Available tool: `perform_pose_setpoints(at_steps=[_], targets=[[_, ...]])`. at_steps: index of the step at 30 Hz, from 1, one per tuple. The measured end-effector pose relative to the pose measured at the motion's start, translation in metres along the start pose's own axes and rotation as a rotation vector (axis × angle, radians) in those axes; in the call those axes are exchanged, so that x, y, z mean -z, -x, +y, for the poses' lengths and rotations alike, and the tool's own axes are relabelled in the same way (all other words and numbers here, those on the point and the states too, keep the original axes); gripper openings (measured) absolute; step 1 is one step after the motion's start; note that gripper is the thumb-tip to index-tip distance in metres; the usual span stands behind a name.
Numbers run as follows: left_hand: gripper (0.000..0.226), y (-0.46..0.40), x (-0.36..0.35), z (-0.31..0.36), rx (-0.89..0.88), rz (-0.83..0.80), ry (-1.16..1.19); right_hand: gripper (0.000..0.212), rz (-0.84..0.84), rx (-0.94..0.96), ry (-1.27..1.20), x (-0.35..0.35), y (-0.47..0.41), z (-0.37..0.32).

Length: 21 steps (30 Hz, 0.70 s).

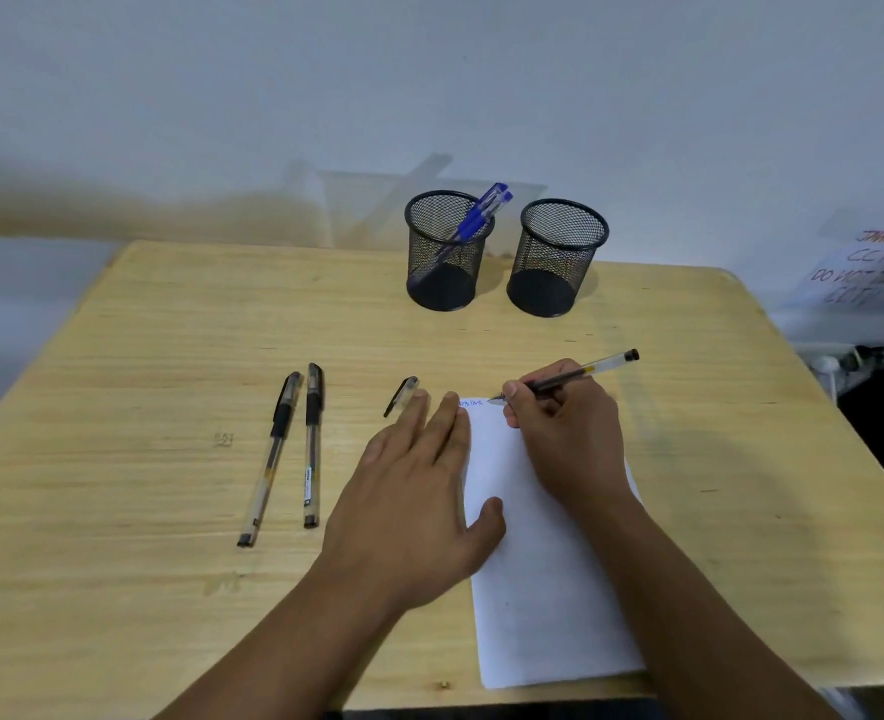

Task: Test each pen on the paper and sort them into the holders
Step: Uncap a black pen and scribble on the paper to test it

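My right hand (567, 423) grips an uncapped black pen (593, 368), its tip touching the top edge of the white paper (549, 589) beside small blue scribbles. My left hand (419, 491) lies flat, fingers spread, pressing the paper's left edge. The loose black pen cap (402, 394) rests just beyond my left fingertips. Two capped black pens (294, 449) lie side by side to the left. Two black mesh holders stand at the back: the left holder (445, 262) has blue pens (481, 215) in it, the right holder (554, 262) looks empty.
The wooden table (143, 381) ends at a pale wall behind the holders. A paper notice with red lettering (866, 272) sits off the table's right side. The paper's lower end reaches the table's front edge.
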<state>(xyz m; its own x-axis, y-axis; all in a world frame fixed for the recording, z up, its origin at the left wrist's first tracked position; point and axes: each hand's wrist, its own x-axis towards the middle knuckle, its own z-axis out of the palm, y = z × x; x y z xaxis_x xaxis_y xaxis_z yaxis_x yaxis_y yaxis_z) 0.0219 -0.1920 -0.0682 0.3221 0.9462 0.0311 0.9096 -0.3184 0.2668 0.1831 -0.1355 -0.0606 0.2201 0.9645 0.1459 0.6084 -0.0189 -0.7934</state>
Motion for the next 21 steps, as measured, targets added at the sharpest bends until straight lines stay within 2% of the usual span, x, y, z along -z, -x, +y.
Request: perform_pose_setpoints(at_steps=[21], targets=[[0.086,-0.0006,-0.0024,-0.0026,-0.026,-0.012,-0.032,0.011,-0.010,-0.014,-0.008,-0.0014,0.0016,-0.0029]])
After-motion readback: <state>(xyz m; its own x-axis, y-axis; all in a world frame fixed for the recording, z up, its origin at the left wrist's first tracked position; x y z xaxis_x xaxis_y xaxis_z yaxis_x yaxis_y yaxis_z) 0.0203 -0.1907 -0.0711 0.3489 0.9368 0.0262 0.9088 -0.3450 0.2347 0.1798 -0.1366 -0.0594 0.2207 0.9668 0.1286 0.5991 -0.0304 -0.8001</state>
